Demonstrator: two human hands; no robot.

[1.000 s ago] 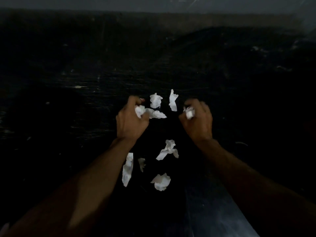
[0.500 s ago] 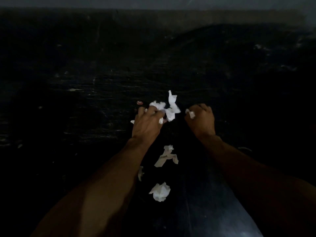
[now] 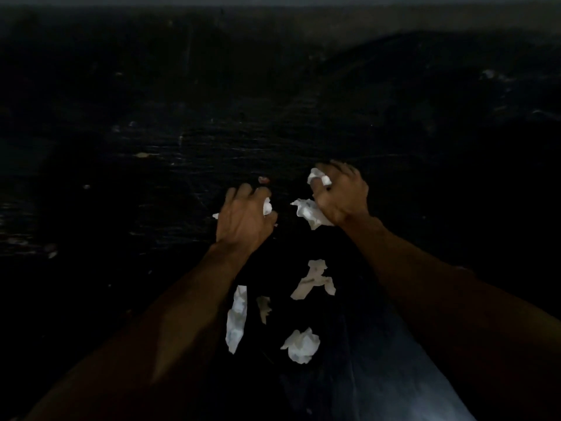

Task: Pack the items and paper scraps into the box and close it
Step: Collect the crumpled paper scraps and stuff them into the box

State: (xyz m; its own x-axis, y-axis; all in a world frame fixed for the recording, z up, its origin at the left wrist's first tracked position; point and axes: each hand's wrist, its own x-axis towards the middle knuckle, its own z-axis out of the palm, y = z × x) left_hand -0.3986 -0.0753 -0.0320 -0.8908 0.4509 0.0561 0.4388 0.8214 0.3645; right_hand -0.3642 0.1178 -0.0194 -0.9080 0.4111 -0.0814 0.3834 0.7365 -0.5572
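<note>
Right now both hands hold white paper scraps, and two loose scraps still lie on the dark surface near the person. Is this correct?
Not quite: the head view shows four loose scraps, not two. Both the left hand and the right hand do hold white paper.

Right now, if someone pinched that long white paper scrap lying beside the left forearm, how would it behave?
The long scrap looks crumpled and thin, so it would probably lift with almost no weight and flop or bend rather than stay stiff. Its creased surface should give fingers grip, so slipping seems unlikely. Pushed, it would likely slide or tumble on the dark surface rather than roll.
</note>
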